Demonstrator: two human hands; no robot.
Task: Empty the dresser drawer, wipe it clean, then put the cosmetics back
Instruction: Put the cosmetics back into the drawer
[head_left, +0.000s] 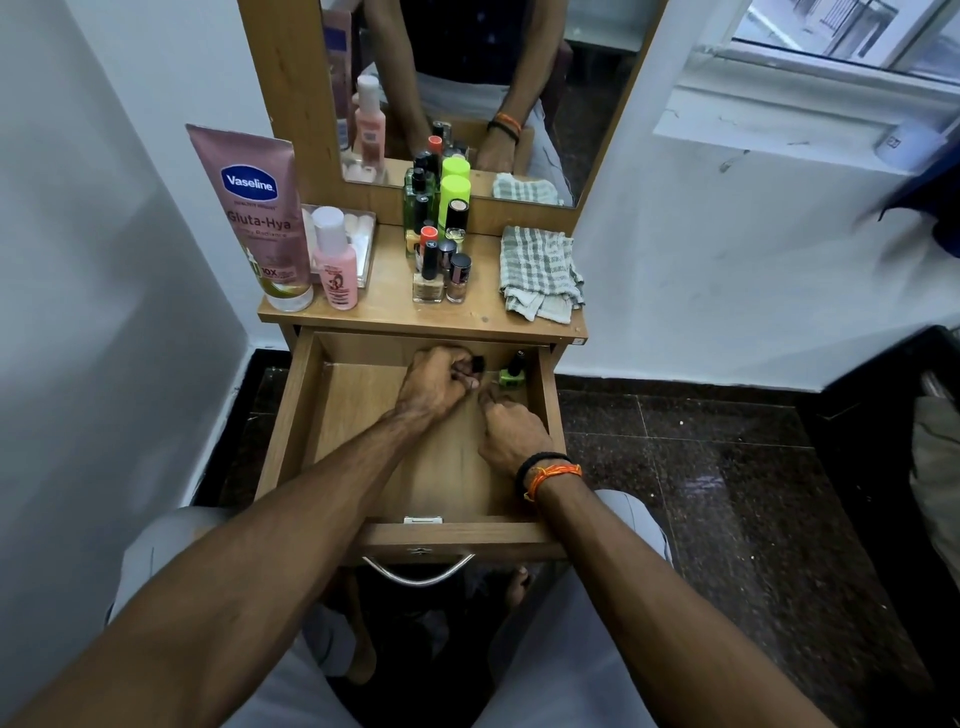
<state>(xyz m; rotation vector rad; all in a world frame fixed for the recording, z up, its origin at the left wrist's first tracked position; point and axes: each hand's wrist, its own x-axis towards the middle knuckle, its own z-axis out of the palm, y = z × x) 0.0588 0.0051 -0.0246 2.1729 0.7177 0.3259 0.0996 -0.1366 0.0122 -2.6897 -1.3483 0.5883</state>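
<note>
The drawer (291, 415) stands pulled out under the dresser top (395, 312), its long axis running from the mirror (478, 78) toward the person. At its back right, the left hand (436, 387) curls around a small dark-capped bottle (475, 365), mostly hidden by the fingers. Just beside it the right hand (511, 434) rests with fingers bent; whether it pinches anything cannot be told. A green nail polish bottle (511, 371) stands upright in the back right corner. On the dresser top's left edge a pink tube (254, 213) reads "Vaseline Gluta-Hya"; a pink bottle (335, 260), clustered polishes (441, 249) and a checked cloth (537, 270) sit there too.
</note>
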